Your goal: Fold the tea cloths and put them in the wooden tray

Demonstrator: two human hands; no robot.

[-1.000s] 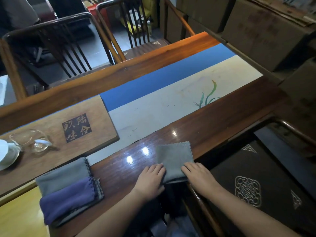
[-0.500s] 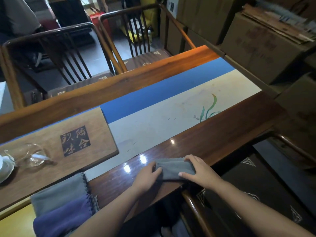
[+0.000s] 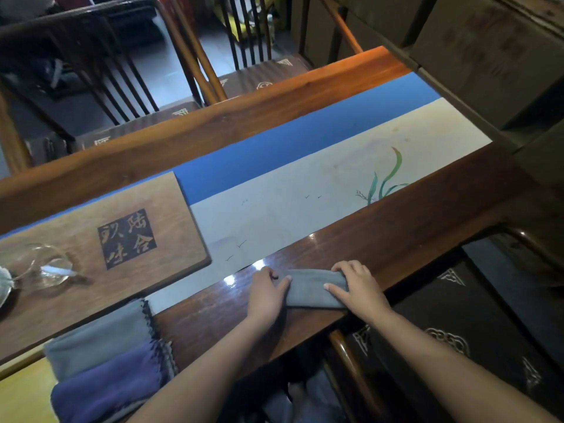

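A grey tea cloth, folded into a narrow strip, lies on the glossy near edge of the dark wooden table. My left hand clasps its left end. My right hand covers its right end, fingers curled over the far edge. The wooden tray, a flat board stamped with a dark square of characters, sits to the left on the table runner. Two more cloths lie at the lower left, partly on the tray's near edge: a grey one and a purple one overlapping it.
A glass pitcher and part of a white cup stand on the tray's left end. A blue and cream runner covers the table's middle. Wooden chairs stand beyond the table, a dark cushioned seat at my right, cardboard boxes behind.
The grey cloth went from a wider rectangle to a narrow strip, its near half folded over. Both hands moved from its near edge to its two ends.
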